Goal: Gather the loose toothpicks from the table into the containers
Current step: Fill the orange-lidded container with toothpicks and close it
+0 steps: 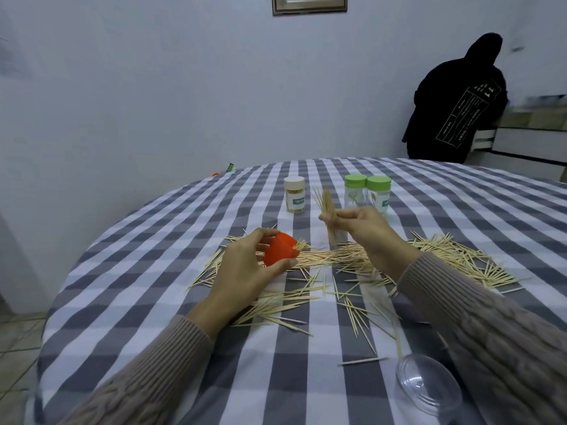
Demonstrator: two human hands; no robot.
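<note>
left hand (245, 265): orange cup (279, 250) is held | right hand (365, 231): toothpicks (329, 216) are pinched in a bunch | toothpicks: light, thin, snappy, best pinched mid-length

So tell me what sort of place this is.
Probably a home dining or kitchen area: a round table under a checked tablecloth, a framed picture on a plain wall, and drawer fronts where a person in a dark hoodie stands.
</note>
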